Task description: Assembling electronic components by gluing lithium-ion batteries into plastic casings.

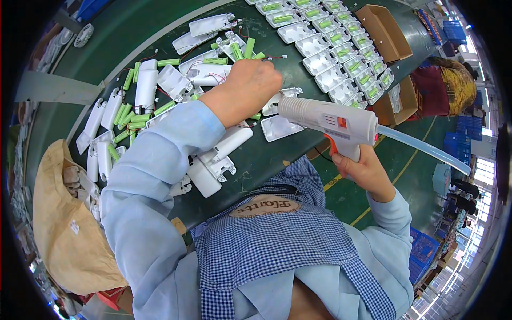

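While the right hand (369, 169) is wrapped around the grip of the white glue gun (325, 121), right of centre, this rigid, probably light tool looks best held there, clear of its likely hot front; the glue stick (424, 149) should flex. Upper centre, the left hand (250, 84) curls beside green cells (249, 48) and smooth, perhaps slippery white shells (281, 129); its fingertips are hidden, so I cannot tell their hold.

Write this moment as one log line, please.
left hand: near green cells, grip hidden | right hand: holds glue gun | clear stick: at its rear | table: loose shells left, shell rows right
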### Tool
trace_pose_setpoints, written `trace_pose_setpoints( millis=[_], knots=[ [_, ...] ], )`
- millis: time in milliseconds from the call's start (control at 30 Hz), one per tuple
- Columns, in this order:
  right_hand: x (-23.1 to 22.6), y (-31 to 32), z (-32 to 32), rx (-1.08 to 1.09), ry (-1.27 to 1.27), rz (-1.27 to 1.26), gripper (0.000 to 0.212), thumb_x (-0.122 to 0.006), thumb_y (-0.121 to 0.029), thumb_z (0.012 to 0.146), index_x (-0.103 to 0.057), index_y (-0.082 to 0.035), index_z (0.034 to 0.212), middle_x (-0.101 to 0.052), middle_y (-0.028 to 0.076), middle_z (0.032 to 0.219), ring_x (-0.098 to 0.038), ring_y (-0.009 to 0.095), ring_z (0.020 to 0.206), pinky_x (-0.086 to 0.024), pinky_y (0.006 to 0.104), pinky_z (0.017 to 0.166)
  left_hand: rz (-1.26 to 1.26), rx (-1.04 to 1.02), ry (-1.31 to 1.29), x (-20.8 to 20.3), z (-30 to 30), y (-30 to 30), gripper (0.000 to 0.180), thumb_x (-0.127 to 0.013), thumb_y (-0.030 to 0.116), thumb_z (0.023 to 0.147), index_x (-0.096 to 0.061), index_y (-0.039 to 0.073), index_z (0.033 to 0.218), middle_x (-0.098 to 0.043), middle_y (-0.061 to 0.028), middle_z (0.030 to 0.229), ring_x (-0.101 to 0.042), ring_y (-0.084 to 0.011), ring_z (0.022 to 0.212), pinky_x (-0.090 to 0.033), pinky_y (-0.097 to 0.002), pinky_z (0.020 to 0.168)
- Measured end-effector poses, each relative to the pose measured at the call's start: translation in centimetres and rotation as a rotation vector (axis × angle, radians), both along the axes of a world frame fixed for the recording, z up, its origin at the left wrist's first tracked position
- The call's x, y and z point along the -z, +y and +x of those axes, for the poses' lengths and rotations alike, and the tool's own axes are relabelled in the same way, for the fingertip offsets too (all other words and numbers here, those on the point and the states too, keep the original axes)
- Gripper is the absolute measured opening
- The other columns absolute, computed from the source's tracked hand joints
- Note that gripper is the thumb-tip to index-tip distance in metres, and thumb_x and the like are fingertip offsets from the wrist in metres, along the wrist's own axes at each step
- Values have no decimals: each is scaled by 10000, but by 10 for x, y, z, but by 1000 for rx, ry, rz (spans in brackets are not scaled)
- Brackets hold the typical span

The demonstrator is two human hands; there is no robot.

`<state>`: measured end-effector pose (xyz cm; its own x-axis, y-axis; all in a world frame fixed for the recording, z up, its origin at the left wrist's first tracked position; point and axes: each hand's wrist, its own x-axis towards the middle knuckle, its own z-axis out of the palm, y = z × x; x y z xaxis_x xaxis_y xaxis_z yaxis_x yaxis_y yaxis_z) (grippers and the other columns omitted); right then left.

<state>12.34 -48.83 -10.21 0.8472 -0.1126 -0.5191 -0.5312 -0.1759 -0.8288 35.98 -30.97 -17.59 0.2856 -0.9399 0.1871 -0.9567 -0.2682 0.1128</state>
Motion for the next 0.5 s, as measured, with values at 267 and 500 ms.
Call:
trace_pose_setpoints(
  millis=[267, 500],
  knots=[
    [3, -5, -5, 11, -23, 6, 389, -657, -217, 909, -530, -9, 1212, -573, 19, 789, -509, 73, 578, -407, 237, 494, 50, -35, 41, -7, 5, -3, 55, -620, 73, 758, -655, 38, 783, -663, -133, 799, -678, -307, 790, -554, -412, 623],
    [6, -10, -8, 10, -6, -5, 360, -663, -212, 905, -581, 1, 1183, -621, 34, 871, -544, 78, 615, -443, 230, 528, -64, -179, 437, -26, 3, -7, 128, -619, 182, 834, -713, 100, 859, -690, -104, 806, -668, -316, 784, -525, -437, 661]
  ],
)
